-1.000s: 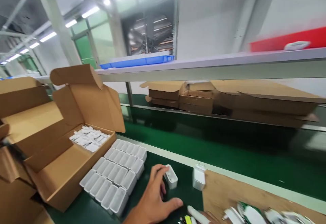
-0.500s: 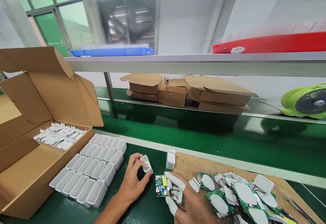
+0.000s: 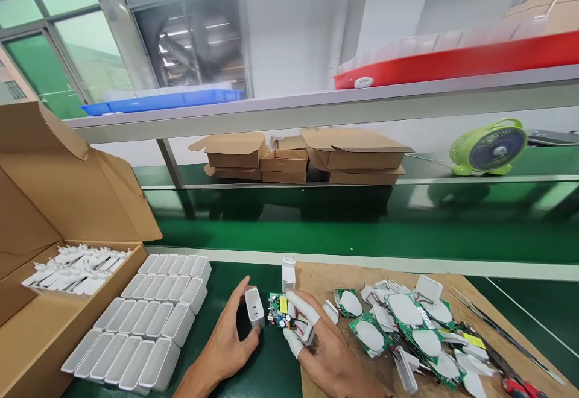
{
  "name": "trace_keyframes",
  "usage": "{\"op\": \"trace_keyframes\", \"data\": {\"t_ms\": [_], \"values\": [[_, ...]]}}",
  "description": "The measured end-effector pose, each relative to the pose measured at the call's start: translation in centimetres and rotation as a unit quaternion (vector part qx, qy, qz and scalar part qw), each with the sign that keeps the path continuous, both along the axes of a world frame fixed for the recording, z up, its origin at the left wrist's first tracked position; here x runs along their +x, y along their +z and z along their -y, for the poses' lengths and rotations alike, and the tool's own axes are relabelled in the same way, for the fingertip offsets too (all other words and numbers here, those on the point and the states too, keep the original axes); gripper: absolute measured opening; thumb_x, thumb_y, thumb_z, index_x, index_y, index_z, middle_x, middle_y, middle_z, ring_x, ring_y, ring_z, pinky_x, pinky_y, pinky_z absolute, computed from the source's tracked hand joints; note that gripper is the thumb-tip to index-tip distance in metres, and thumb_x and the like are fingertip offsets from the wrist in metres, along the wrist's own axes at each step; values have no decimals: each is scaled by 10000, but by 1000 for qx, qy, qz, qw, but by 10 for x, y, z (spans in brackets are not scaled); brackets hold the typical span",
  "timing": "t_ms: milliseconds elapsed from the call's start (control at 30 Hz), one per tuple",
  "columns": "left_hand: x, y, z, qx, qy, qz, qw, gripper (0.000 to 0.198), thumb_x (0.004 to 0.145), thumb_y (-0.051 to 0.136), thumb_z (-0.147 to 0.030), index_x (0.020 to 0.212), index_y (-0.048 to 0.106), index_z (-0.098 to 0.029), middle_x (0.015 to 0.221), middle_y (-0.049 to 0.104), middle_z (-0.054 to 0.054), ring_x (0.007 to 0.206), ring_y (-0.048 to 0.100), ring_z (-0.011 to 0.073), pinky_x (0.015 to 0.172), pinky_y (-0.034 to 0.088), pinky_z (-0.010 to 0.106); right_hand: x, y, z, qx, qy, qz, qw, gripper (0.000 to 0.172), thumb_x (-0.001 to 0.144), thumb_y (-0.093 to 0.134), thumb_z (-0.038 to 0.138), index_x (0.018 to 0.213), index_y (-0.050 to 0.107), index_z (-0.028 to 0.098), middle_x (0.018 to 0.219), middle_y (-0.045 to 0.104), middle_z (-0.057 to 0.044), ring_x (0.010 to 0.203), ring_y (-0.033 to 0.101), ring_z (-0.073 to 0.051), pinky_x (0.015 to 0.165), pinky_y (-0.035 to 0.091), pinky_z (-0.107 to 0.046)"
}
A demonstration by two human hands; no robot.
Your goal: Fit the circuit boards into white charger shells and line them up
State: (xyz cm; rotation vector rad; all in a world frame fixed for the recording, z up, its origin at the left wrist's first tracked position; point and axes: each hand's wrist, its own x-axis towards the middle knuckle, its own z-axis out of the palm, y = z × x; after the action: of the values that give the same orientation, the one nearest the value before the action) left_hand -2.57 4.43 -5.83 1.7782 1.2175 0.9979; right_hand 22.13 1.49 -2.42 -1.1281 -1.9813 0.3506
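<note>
My left hand (image 3: 230, 334) grips a small white plastic charger casing (image 3: 254, 307) between thumb and fingers, its end with two openings tilted toward me. Close beside it, my right hand (image 3: 332, 347) pinches a green circuit board (image 3: 277, 310) carrying a yellow component and several capacitors. Wires run from the board to a white plastic piece (image 3: 304, 330) under the same fingers. White finger cots cover the right thumb and forefinger. Casing and board are only slightly apart. Just behind them stands another white casing (image 3: 288, 274).
Rows of open white casings (image 3: 156, 319) lie left, beside a cardboard box (image 3: 108, 289) holding white parts. A brown board (image 3: 316, 274) at right bears piled circuit boards (image 3: 407, 310), tweezers (image 3: 506, 331) and red-handled pliers (image 3: 520, 388). A green fan (image 3: 491, 148) stands behind.
The view has swung right, so the scene sits further left. My left hand has turned the casing more upright, and its fingers have moved off the slotted end. The right hand keeps its hold.
</note>
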Motion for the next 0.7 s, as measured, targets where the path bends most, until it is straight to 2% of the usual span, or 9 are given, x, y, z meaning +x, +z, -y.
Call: {"op": "trace_keyframes", "data": {"t_ms": [133,267,367,533,700], "values": [[2,0,3,-9,5,-29,1000,885,871,733,-250,1646,306,-262,1483,601,142,1393,602,346,1227,438,613,-3,-1,4,2,-12,-6,1000,568,1006,515,170,1559,449,277,1537,602,-106,1355,660,-239,1113,590,-358],[4,0,7,61,-37,-22,997,790,957,621,-185,1657,286,-332,1534,585,120,1429,584,316,1231,451,589,0,5,8,30,-28,54,998,689,949,491,93,1608,380,261,1548,592,-119,1347,653,-259,1099,598,-395],[6,6,10,119,-62,-11,991,788,972,549,-113,1667,273,-366,1535,576,118,1427,574,303,1209,483,568,4,14,10,70,7,124,990,828,872,477,25,1659,318,226,1542,601,-138,1348,637,-289,1119,577,-443],[10,14,13,165,-86,-20,982,791,963,560,-86,1660,314,-369,1536,563,137,1429,538,344,1196,484,607,4,16,11,110,49,161,980,894,841,477,12,1689,240,160,1532,602,-165,1350,609,-344,1123,563,-490],[13,10,12,145,-69,-12,987,806,976,661,-132,1658,306,-377,1455,610,130,1361,597,333,1156,530,562,3,11,13,53,68,139,986,910,824,490,25,1683,242,190,1560,569,-149,1389,592,-295,1153,548,-410]]}}
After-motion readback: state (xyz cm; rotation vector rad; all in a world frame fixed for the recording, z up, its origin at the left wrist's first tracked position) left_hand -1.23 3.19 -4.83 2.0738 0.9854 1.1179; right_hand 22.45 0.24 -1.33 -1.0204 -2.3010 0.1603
